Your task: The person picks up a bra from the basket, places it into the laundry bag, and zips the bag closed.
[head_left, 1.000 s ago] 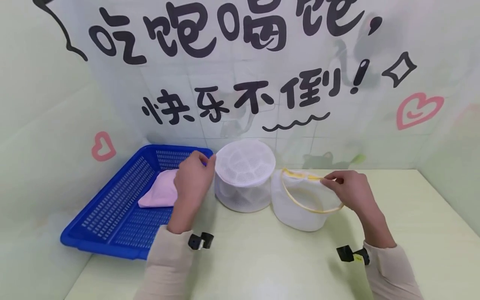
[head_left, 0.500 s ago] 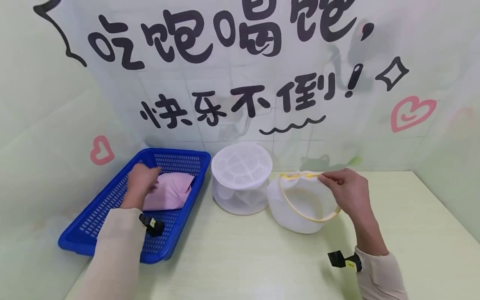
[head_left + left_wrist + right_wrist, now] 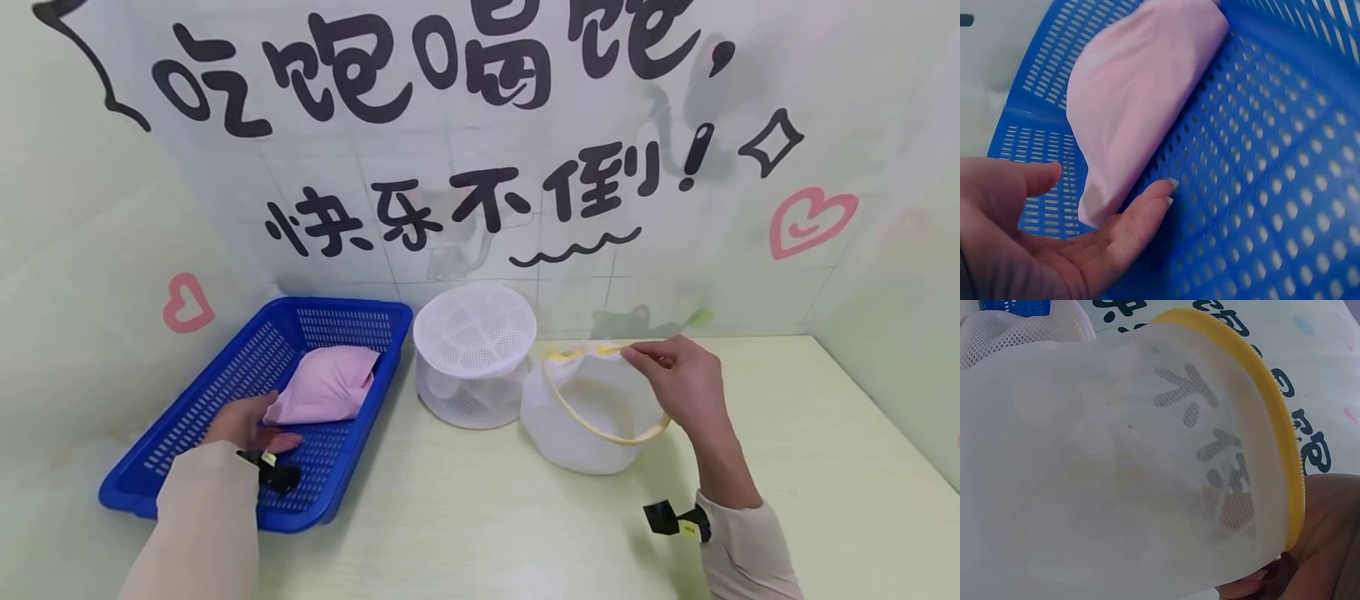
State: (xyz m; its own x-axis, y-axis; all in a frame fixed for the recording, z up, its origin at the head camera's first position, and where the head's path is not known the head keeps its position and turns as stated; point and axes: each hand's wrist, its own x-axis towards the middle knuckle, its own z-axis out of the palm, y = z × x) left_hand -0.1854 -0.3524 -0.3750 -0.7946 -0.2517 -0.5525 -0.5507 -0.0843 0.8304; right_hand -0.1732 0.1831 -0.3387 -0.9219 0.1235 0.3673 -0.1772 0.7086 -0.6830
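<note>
My left hand (image 3: pixel 243 418) reaches into the blue plastic basket (image 3: pixel 352 327), thumb and fingers spread. In the left wrist view, the thumb and straight fingers lie on either side of the near tip of a folded pink garment (image 3: pixel 1135 94), not closed on it. The garment rests on the basket's floor. My right hand (image 3: pixel 682 375) pinches the yellow zipped rim of a white laundry bag (image 3: pixel 551 421) between thumb and fingers. The bag stands on the table with its mouth gaping toward me. In the right wrist view, its sheer side hides most of the fingers.
A round white mesh laundry bag (image 3: pixel 475 329) stands between the basket and the yellow-rimmed bag. Behind them rises a wall sheet (image 3: pixel 450 133) with black lettering. The pale table (image 3: pixel 465 517) runs along the front, with walls at both sides.
My left hand has moved from the basket's right side over the pink garment, then down to its near left end, with the fingers opening. My right hand keeps its pinch on the bag's rim.
</note>
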